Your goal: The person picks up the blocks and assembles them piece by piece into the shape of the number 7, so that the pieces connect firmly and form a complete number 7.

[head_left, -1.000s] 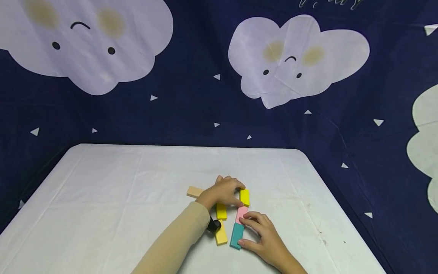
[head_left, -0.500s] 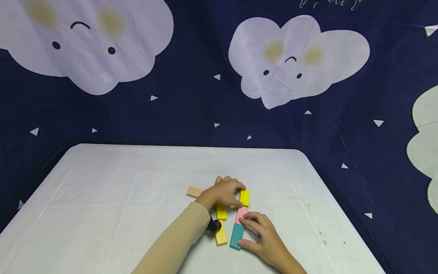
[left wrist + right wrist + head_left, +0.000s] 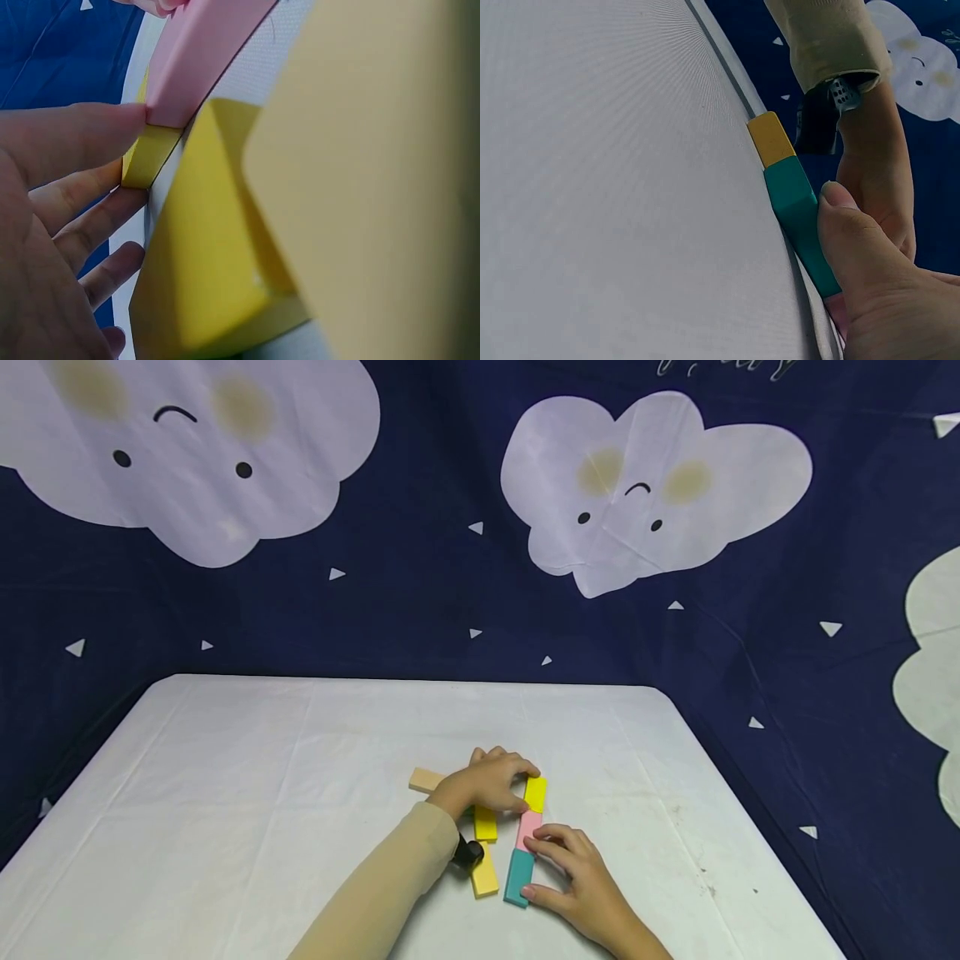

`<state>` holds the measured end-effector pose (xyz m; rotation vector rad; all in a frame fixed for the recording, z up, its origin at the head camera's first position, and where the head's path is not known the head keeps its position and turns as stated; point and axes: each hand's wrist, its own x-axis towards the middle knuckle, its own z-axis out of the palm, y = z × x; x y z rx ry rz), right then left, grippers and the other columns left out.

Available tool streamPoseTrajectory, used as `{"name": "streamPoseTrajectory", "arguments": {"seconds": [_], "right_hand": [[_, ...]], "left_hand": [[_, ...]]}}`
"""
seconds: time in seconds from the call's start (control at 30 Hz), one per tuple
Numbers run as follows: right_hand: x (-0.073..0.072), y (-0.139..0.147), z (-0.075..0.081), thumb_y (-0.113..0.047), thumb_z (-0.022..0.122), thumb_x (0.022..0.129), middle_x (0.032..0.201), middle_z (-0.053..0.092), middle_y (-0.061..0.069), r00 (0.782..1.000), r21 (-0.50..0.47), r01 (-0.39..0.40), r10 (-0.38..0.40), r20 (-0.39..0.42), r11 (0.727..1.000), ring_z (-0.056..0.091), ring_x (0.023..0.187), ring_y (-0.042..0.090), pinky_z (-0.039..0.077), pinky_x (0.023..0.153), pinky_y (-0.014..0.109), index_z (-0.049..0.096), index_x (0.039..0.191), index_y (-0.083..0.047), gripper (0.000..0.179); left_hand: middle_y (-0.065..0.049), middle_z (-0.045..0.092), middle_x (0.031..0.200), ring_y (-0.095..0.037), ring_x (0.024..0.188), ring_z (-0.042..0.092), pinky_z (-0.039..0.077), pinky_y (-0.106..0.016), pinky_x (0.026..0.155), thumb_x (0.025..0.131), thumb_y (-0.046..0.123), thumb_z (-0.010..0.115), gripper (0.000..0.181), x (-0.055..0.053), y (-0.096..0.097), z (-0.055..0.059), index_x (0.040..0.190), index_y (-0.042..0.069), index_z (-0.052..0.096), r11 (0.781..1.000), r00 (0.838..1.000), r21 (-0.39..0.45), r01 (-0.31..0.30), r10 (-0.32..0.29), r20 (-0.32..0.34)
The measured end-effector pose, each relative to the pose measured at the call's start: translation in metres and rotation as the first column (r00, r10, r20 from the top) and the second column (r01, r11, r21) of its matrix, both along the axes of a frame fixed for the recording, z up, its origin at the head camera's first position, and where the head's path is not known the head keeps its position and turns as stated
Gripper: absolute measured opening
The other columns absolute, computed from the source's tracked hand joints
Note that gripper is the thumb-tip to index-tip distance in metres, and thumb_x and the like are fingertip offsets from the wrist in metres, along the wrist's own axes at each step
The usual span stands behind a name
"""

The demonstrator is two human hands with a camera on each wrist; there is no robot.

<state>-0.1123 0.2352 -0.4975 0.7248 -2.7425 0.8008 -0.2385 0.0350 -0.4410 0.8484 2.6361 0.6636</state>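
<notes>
A yellow block [image 3: 536,794], a pink block [image 3: 528,829] and a teal block [image 3: 519,877] lie end to end in a slightly slanting row on the white table. My left hand [image 3: 495,782] grips the yellow block at the far end, with a finger at its far edge and the thumb by the pink joint. At the near end, the thumb of my right hand [image 3: 581,877] rests against the side of the teal block, and a bent forefinger reaches the pink one near their joint. In the left wrist view the yellow block [image 3: 152,156] meets the pink block [image 3: 199,60] squarely.
Left of the row lie another yellow block [image 3: 485,824] and a paler yellow block [image 3: 484,872], partly behind the left wrist's black camera [image 3: 468,853]. A wooden-coloured block [image 3: 426,779] sticks out beyond the left forearm. Dark cloud-patterned cloth [image 3: 420,593] hangs behind the table.
The far yellow block has shifted very slightly and turned more into line with the pink one, my left thumb moving slightly left with it. The right hand has stayed still.
</notes>
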Motion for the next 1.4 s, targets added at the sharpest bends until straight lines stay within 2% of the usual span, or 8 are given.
{"name": "streamPoseTrajectory", "arguments": {"seconds": [0.5,0.87,1.13,1.4], "right_hand": [[-0.0007,-0.0002,-0.0003,-0.053,0.077,0.078,0.134,0.053,-0.016,0.999,0.001,-0.014,0.014,-0.039,1.0,0.047,0.119,0.004,0.042,0.098,0.036,0.067,0.128,-0.028,0.056],[-0.0008,-0.0003,-0.0004,-0.053,0.077,0.079,0.134,0.054,-0.014,0.999,0.001,-0.017,0.017,-0.04,1.0,0.047,0.119,0.004,0.043,0.098,0.038,0.067,0.128,-0.028,0.056],[0.0009,-0.0004,-0.0014,-0.052,0.077,0.079,0.134,0.053,-0.016,0.999,-0.002,-0.014,0.014,-0.031,1.0,0.046,0.12,0.004,0.044,0.097,0.04,0.067,0.128,-0.028,0.055],[-0.0003,-0.0002,-0.0004,-0.054,0.077,0.078,0.134,0.053,-0.016,0.999,0.002,-0.009,0.01,-0.037,1.0,0.047,0.12,0.003,0.044,0.097,0.039,0.067,0.128,-0.029,0.056]], "left_hand": [[0.012,0.061,0.135,-0.009,0.12,0.048,0.029,-0.034,0.093,0.089,0.035,0.074,0.047,0.0006,-0.003,-0.0024,0.134,0.032,0.062,0.999,0.999,0.029,-0.034,0.034,0.017],[0.014,0.06,0.137,-0.008,0.12,0.048,0.029,-0.033,0.093,0.089,0.038,0.074,0.049,0.0002,-0.0031,-0.0043,0.135,0.034,0.061,0.999,1.0,0.023,-0.025,0.025,0.004],[0.012,0.059,0.139,-0.01,0.122,0.048,0.03,-0.033,0.093,0.089,0.036,0.073,0.048,0.0042,-0.0008,-0.0013,0.136,0.032,0.061,1.0,1.0,0.014,-0.017,0.017,0.008],[0.011,0.055,0.143,-0.012,0.126,0.047,0.031,-0.034,0.096,0.089,0.038,0.072,0.057,0.0022,-0.0017,-0.0025,0.143,0.033,0.053,0.999,0.999,0.012,-0.032,0.032,0.018]]}}
